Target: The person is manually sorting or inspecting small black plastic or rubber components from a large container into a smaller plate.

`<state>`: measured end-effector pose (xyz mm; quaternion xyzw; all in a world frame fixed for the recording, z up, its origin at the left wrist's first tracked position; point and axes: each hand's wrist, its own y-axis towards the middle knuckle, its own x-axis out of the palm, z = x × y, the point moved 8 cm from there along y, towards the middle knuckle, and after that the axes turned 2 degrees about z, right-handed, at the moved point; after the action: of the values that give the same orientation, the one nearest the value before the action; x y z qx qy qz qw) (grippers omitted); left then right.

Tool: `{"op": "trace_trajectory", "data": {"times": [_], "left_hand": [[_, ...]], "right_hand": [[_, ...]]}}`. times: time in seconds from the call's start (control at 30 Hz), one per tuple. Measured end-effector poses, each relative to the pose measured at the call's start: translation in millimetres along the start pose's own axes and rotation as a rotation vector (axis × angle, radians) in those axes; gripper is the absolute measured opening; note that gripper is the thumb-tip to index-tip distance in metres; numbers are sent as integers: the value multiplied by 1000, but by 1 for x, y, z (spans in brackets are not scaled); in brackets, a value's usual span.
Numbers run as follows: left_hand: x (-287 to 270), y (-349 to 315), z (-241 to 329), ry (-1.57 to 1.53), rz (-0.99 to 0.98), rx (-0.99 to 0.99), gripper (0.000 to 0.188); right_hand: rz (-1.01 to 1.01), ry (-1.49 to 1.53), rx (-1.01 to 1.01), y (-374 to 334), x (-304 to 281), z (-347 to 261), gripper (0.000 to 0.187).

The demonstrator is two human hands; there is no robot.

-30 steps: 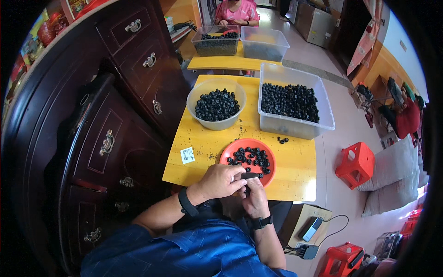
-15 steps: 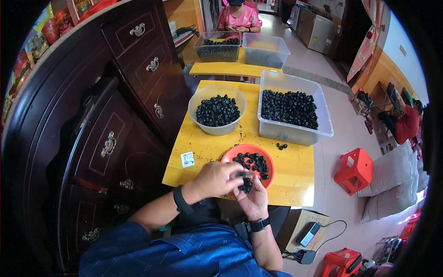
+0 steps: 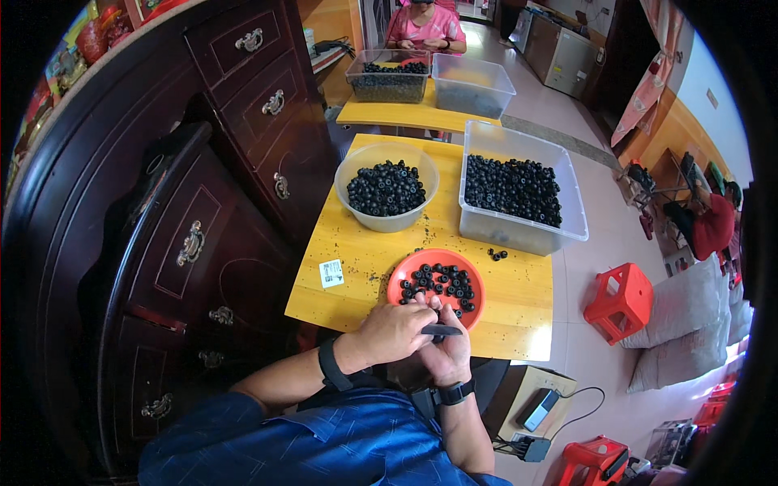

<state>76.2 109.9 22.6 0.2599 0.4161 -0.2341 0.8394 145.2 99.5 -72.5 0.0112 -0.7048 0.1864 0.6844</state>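
**Black rings [image 3: 438,289] by the heap, and no clear finish line**

The left hand [image 3: 389,332] is curled tight round a dark blade [image 3: 442,330], which juts across the right hand [image 3: 450,356]. That one lies palm up, fingers raised beside the left; whether it grips a ring I can't tell, because too much is hidden. The two are together at the near edge of the red dish [image 3: 423,257], where a loose scatter of rings lies.

Beyond it, the round bowl [image 3: 382,223] is heaped, and the bigger bin [image 3: 510,235] to its right carries a broad layer. A few rings sit loose on the yellow table [image 3: 510,316], between bin and dish. Dark crumbs [image 3: 377,278] speckle the wood, so I'd judge plenty has been handled. Which heap is done and which is waiting, I can't say: all look alike. With rings in the dish, this batch seems unfinished.
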Motion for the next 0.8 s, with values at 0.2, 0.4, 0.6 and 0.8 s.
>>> {"op": "trace_trajectory", "data": {"times": [0.2, 0.4, 0.6, 0.8], "left_hand": [[-3, -3, 3, 9, 59, 43, 27], [-24, 0, -15, -435, 226, -124, 21], [-18, -4, -24, -800, 194, -194, 15], [-19, -5, -16, -728, 138, -162, 18]], "right_hand": [[-8, -7, -12, -1, 0, -3, 24], [70, 24, 47, -8, -1, 1, 19], [87, -75, 118, -20, 14, 15, 22], [-23, -230, 92, -24, 17, 13, 28]]}}
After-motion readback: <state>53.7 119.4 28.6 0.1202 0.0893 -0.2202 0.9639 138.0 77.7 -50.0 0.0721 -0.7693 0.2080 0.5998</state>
